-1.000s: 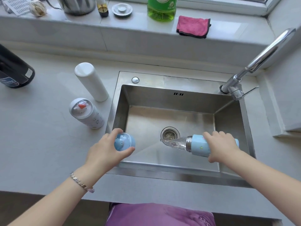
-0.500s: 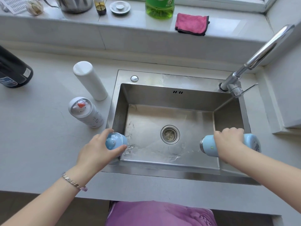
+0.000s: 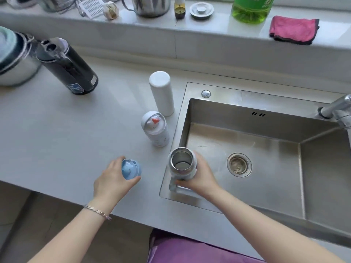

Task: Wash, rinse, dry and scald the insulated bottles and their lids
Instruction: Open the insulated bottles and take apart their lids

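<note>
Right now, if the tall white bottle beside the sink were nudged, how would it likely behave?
Tall and narrow, the white bottle would probably tip rather than slide. Its smooth round body suggests it would then roll, perhaps toward the sink.

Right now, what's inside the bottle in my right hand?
The bottle shows bare steel walls and a dim bottom; no object inside. Leftover water cannot be told; your right hand covers its outside.
</note>
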A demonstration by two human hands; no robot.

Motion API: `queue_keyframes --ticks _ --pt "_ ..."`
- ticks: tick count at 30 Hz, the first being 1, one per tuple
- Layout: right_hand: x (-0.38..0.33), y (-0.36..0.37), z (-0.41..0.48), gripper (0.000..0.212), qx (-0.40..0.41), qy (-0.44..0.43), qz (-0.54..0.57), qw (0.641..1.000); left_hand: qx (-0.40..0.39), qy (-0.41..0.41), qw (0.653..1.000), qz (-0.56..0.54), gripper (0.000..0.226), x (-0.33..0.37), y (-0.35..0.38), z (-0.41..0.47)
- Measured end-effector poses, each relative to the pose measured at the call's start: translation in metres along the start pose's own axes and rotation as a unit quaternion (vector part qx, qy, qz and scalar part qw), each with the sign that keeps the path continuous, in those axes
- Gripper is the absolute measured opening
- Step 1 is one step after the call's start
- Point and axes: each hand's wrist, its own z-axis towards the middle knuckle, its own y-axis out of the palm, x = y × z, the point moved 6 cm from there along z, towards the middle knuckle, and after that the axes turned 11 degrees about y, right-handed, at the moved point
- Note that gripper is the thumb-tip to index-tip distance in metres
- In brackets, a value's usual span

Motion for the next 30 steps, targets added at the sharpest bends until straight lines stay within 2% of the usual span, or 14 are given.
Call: queue_keyframes --ticks 4,8,13,16,18,20,22,24,27,30 --pt "-0.025 0.058 0.013 0.076 -0.018 -0.043 0.009 0.999 -0.013 0.030 0.999 0.031 0.073 -0.019 0.000 0.016" --pt "-0.030 0.080 0.019 0.071 -0.022 -0.053 -0.030 0.998 -0.040 0.077 0.992 0.093 0.071 -0.026 0.000 0.024" --pt "-0.013 0.089 0.023 0.084 -0.037 -0.020 -0.053 0.998 -0.095 0.098 0.987 0.082 0.069 -0.043 0.012 0.025" --pt "0.000 0.085 0.020 0.099 -0.095 0.009 -0.094 0.991 -0.130 0.113 0.983 0.058 0.075 -0.047 0.013 0.026" --pt "0.005 0.072 0.022 0.099 -0.109 0.030 -0.136 0.984 -0.144 0.103 0.984 0.035 0.078 -0.048 0.003 0.028" --pt "0.003 0.046 0.040 0.093 -0.035 0.037 -0.126 0.991 -0.126 0.086 0.988 0.034 0.068 -0.048 -0.017 0.034" --pt "-0.011 0.025 0.061 0.095 0.018 0.044 -0.068 0.997 -0.086 0.071 0.993 0.033 0.053 -0.045 -0.042 0.042" --pt "-0.038 0.026 0.079 0.098 -0.009 0.033 -0.015 0.999 -0.035 0.069 0.997 0.008 0.041 -0.040 -0.064 0.049" --pt "-0.070 0.049 0.099 0.083 -0.071 -0.008 0.026 0.997 0.023 0.091 0.995 -0.032 0.029 -0.027 -0.083 0.059" --pt "-0.069 0.057 0.107 0.076 -0.040 0.015 0.029 0.999 0.050 0.115 0.990 -0.058 0.024 -0.009 -0.094 0.065"
